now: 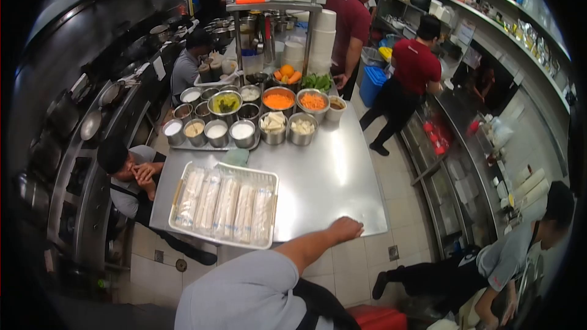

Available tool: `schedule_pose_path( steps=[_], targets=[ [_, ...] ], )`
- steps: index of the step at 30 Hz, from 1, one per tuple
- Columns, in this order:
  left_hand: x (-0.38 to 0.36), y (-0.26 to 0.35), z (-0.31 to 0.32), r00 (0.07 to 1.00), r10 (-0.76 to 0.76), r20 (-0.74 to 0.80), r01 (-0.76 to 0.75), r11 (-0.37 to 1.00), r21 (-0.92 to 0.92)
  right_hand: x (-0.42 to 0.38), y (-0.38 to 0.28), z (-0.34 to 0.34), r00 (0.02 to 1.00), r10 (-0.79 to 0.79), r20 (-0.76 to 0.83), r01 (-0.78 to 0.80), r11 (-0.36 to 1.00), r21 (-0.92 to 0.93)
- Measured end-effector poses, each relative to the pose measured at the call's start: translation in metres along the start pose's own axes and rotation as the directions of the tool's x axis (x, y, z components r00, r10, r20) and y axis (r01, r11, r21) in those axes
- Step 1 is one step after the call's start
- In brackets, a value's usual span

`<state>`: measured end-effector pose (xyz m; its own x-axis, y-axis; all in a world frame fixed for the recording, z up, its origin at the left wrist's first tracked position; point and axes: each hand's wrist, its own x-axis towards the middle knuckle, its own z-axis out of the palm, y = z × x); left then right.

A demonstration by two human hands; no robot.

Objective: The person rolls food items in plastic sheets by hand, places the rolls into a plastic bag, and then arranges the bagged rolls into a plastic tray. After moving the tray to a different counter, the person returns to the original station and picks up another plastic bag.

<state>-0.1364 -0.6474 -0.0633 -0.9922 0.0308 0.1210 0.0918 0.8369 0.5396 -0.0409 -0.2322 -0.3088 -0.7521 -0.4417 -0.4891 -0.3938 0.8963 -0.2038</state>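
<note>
My left hand [346, 229] lies at the near edge of the steel table [324, 189], towards its right corner. Its fingers are curled in, and nothing shows in them. The grey-sleeved arm reaches across from the lower middle. Left of the hand and apart from it, a white plastic basket [273, 208] stands on the table's near edge. Several long, pale packs in clear wrapping [226, 205] lie side by side in it. My right hand is out of view.
Behind the basket stand metal pots of shredded carrot [279, 99], pale chunks [273, 123] and white contents [242, 131]. A co-worker [131, 177] crouches at left; another [507, 256] bends at lower right. Two in red shirts [417, 64] stand beyond. A blue bin [370, 85] is behind.
</note>
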Motion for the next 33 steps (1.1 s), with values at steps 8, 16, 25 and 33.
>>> schedule_pose_path(
  steps=[8,16,25,33],
  targets=[
    [0.001,-0.008,-0.002,0.999,0.032,0.032,-0.03,0.998,-0.054,0.023,-0.033,-0.049,0.999,0.022,-0.024,-0.022,1.0,-0.005],
    [0.0,-0.013,-0.002,0.998,0.062,-0.011,-0.062,0.996,-0.065,0.027,-0.076,-0.061,0.999,0.047,0.024,-0.049,0.997,0.059],
    [0.001,-0.011,-0.003,0.999,0.035,0.023,-0.033,0.998,-0.059,0.022,-0.053,-0.043,0.999,0.025,0.047,-0.026,0.999,0.031],
    [0.01,0.005,-0.007,0.986,-0.092,0.14,0.092,0.996,0.005,0.01,-0.059,-0.031,0.985,-0.101,0.14,0.118,0.986,-0.118]
  ],
)
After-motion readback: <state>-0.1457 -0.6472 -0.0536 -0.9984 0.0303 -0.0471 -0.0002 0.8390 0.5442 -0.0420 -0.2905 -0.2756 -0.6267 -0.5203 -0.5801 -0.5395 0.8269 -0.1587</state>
